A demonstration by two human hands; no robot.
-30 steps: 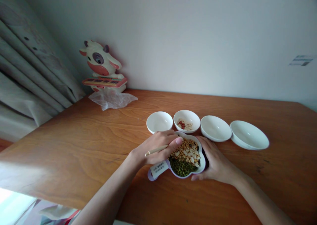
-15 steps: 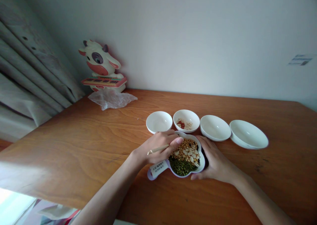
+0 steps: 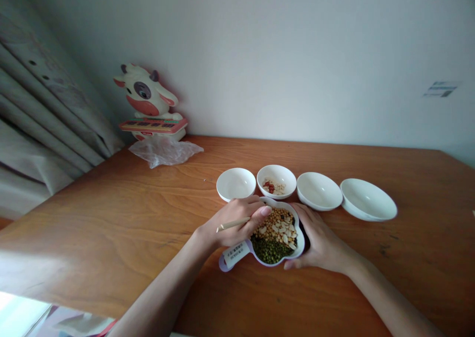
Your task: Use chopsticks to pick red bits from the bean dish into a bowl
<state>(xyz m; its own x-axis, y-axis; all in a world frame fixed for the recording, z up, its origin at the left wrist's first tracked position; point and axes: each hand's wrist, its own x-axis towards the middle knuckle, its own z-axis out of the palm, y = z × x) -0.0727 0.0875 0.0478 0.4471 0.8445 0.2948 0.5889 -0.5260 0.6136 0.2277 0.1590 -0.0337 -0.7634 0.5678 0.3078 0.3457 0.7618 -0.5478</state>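
Observation:
A white, scalloped dish with a lilac handle and a paper label holds green beans, yellow soybeans and pale nut or seed halves. My left hand is closed around a thin, pale wooden stick above the dish's left side. The stick's far end is hidden behind my fingers. Against the dish's right side, my right hand curls with its fingers behind and thumb in front, gripping it. Just behind, a white bowl contains pale pieces and a few red ones.
More white bowls stand in the same row: one at the left and two at the right. Farther back, a cow-shaped toy keyboard sits behind a crumpled clear plastic bag. A curtain hangs at the left.
The whole view has shifted slightly, so everything appears a little farther left. Both hands keep their holds on the stick and the dish.

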